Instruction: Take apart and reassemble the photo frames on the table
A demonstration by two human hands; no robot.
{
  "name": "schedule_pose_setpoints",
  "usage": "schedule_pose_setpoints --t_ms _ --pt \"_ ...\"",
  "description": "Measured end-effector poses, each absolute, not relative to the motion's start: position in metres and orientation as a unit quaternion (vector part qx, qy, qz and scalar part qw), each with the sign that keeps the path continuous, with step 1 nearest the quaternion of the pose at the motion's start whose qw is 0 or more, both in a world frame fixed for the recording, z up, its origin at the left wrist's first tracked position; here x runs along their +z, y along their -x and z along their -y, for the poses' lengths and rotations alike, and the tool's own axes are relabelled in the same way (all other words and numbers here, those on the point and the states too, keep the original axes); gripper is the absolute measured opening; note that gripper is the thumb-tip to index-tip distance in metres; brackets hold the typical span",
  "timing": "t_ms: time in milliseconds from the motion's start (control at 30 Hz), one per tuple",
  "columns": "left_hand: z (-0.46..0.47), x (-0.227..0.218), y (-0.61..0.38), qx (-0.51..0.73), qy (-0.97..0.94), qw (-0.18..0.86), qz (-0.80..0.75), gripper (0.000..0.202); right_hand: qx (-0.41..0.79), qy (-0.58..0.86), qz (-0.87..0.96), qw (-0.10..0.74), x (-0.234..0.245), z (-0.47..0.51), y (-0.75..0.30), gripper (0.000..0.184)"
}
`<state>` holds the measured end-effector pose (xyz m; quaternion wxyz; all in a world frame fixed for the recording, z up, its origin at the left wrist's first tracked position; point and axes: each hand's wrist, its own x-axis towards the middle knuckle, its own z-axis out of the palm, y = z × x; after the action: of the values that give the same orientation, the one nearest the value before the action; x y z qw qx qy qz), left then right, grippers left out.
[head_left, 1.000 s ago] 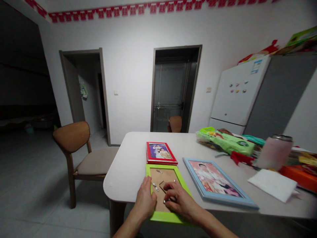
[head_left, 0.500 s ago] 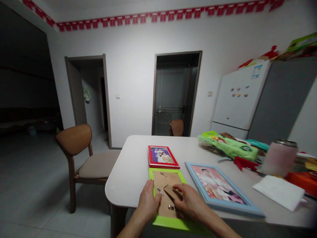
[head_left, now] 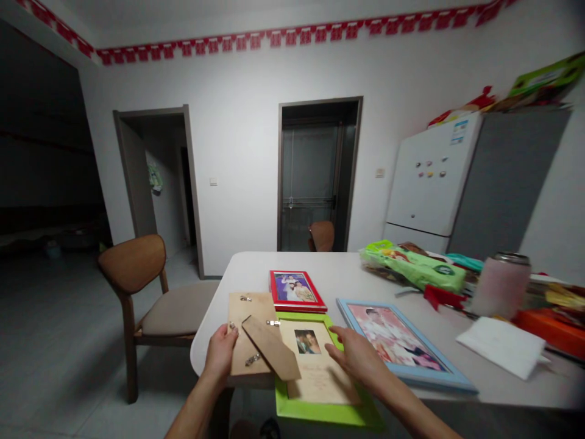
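My left hand (head_left: 220,350) pinches the left edge of a brown backing board (head_left: 256,308). That board has metal clips and a stand leg (head_left: 272,350) that sticks out across it. Lifted away, it overlaps the left side of a green picture frame (head_left: 329,413) lying on the table. Inside the frame a cream sheet (head_left: 322,385) shows, bearing a small photo and faint print. My right hand (head_left: 356,356) hovers at the frame's right side, fingers apart and holding nothing; whether a fingertip touches the frame I cannot tell.
A red picture frame (head_left: 299,291) lies beyond the green one, and a blue picture frame (head_left: 457,386) to its right. Farther right are a green packet (head_left: 425,268), a pink jar (head_left: 500,286) and white tissue (head_left: 503,346). A wooden chair (head_left: 137,262) stands left of the table (head_left: 247,268).
The backing board has come out of the green frame and moved left in my left hand, uncovering the cream sheet. My right hand has let go of the stand leg and shifted slightly right.
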<state>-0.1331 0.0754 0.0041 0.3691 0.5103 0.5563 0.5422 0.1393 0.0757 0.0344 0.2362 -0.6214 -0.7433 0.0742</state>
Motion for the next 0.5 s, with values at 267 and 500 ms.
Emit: schedule_pose_setpoints --t_ms 267,500 --pt "-0.08 -0.012 0.193 0.464 -0.505 0.315 -0.656 0.022 0.075 0.673 0.717 0.166 0.009 -0.085 -0.155 0.049" --pt "-0.064 0.022 0.155 0.451 -0.557 0.168 -0.677 0.049 0.39 0.643 0.535 0.386 0.025 -0.084 -0.154 0.064"
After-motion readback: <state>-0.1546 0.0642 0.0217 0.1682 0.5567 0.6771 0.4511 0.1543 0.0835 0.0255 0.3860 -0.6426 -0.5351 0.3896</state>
